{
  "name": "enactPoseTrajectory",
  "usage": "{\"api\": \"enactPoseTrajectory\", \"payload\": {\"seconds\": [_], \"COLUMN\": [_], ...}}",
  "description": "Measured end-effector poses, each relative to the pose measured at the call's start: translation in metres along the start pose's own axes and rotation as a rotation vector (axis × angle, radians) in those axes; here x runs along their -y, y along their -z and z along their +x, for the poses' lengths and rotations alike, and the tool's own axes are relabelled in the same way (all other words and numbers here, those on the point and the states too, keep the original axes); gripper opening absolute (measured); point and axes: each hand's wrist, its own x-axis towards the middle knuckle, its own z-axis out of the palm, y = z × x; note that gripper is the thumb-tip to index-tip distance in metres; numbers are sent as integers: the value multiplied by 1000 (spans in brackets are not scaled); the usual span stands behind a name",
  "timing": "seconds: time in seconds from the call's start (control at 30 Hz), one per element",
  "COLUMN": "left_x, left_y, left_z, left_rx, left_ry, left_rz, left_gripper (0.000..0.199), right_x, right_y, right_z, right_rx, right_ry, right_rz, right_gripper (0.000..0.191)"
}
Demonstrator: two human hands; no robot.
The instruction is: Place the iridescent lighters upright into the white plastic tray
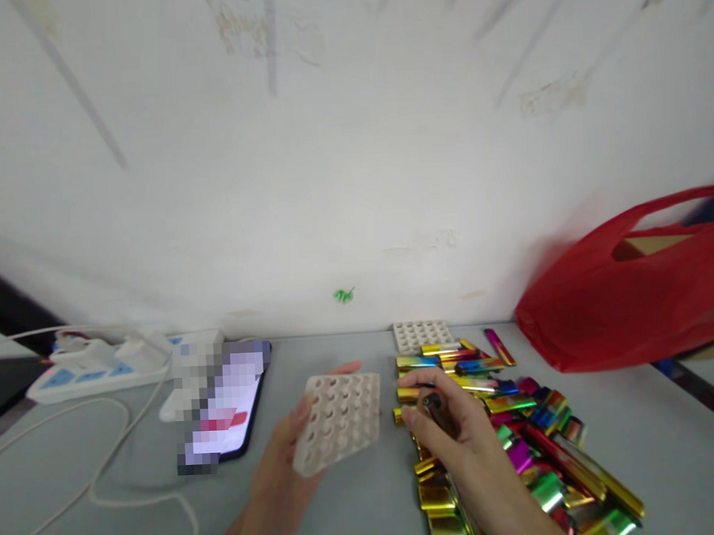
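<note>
My left hand [290, 444] grips a whitish block with rows of round holes [341, 416], tilted so its holed face shows; the thumb lies on its left edge and fingers reach behind it. To the right, my right hand [459, 429] is curled around a small dark piece with a round metallic end [432, 404], whose exact kind I cannot make out. Beneath and around that hand lies a pile of shiny metallic casings [553, 491] in gold, red, green, blue and purple. A gap separates the two hands.
A second holed block [422, 336] lies by the wall behind the pile. At left are a lit phone [229, 399], a white power strip [107, 373] with plugs, and a loose white cable [131, 504]. A red bag [624, 303] stands at the right.
</note>
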Motion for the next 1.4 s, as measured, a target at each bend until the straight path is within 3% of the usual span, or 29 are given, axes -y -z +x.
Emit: {"api": "enactPoseTrajectory", "payload": {"seconds": [0.1, 0.23, 0.37, 0.43, 0.57, 0.8, 0.9, 1.07, 1.2, 1.4], "left_x": [-7, -9, -8, -7, -8, -10, -8, -2, 1, 3], "left_y": [-8, -12, -12, -14, -17, -11, -7, -6, -7, -3], "left_z": [-3, -8, -9, -8, -2, 7, 8, 8, 5, 3], "left_rx": [51, 169, 263, 209, -19, -289, -304, -285, -215, -219], "left_ry": [112, 185, 250, 239, 187, 19, -9, 31, -14, -96], "left_rz": [-179, -256, -208, -85, 144, 358, 398, 524, 637, 1019], "left_gripper": [69, 57, 45, 41, 43, 69, 71, 58, 41, 26], "right_x": [1, 1, 1, 0, -1, 1, 1, 2, 1, -4], "right_y": [-2, -1, 0, 0, 1, 0, -1, -1, 0, 0], "right_z": [0, -1, 0, 1, 3, 3, 2, 2, 2, 1], "right_rx": [29, 89, 66, 36, 10, 22, 45, 35, 28, 43], "right_ry": [-4, 27, 41, 25, 18, 23, 28, 25, 32, 23], "right_rz": [-31, -39, -31, -61, -123, -151, -133, -148, -164, -172], "right_gripper": [42, 31, 27, 27, 27, 22, 21, 21, 24, 26]}}
